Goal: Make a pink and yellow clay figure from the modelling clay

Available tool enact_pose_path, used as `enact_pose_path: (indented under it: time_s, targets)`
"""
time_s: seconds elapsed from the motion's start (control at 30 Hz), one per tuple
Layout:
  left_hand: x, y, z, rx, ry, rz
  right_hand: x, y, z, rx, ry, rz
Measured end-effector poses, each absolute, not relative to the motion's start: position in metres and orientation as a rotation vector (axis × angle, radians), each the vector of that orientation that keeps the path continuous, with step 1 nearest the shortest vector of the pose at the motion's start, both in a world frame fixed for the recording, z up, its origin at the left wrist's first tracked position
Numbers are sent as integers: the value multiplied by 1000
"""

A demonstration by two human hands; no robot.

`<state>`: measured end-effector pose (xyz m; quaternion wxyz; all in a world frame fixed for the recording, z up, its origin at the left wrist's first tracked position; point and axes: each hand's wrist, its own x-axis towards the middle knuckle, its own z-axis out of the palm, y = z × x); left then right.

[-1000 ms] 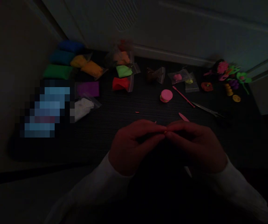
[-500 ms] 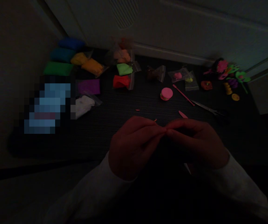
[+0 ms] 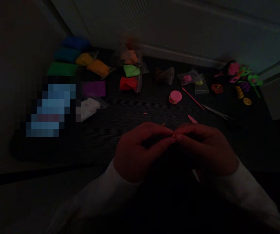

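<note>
Above the near part of the dark table, my left hand [image 3: 136, 151] and my right hand [image 3: 209, 148] meet at the fingertips. Between thumbs and forefingers they pinch a tiny orange bit of modelling clay [image 3: 173, 135], mostly covered by the fingers. Just behind the left fingers lies a small orange clay scrap [image 3: 163, 124]. A pink pointed clay tool [image 3: 192, 119] lies behind my right hand, its near end hidden by it. Farther back sits a round pink clay sandwich shape [image 3: 175, 97] with a pale filling.
A thin pink stick tool [image 3: 193, 98] and scissors [image 3: 216, 112] lie to the right, near finished clay figures [image 3: 243, 76]. Bagged clay lines the back, including a red pack [image 3: 128, 84] and purple pack [image 3: 94, 88]. A blurred-out lit screen [image 3: 53, 107] is at left. One pink scrap [image 3: 145, 113] lies mid-table.
My left fingers have parted slightly and shifted at the tips, so the orange bit now shows between the hands. The whole view has moved a little.
</note>
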<state>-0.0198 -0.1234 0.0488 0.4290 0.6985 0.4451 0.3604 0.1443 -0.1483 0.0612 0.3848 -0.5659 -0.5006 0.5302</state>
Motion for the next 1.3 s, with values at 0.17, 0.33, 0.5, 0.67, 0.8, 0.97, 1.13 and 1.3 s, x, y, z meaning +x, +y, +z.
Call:
enact_pose_path:
  time_s: [0.17,0.33,0.5,0.67,0.8,0.97,1.13,1.3]
  targets:
    - [-19,-123,48,1650,1145,843,143,-149,60,-1464,-1257,1364]
    - [-17,-125,49,1607,1226,807,142,-150,58,-1495,-1255,1315]
    - [-19,-122,46,1585,1189,750,143,-149,56,-1510,-1312,1281]
    - [-20,-119,41,1541,1093,709,143,-150,56,-1539,-1386,1209]
    - [-20,-120,39,1477,1059,680,141,-151,56,-1540,-1411,1173]
    - [-19,-119,38,1299,1075,714,140,-154,56,-1537,-1309,1193]
    - [-15,-120,35,1121,1091,790,137,-159,54,-1570,-1376,1142]
    - [-14,-123,36,1114,1092,794,137,-158,54,-1610,-1393,1088]
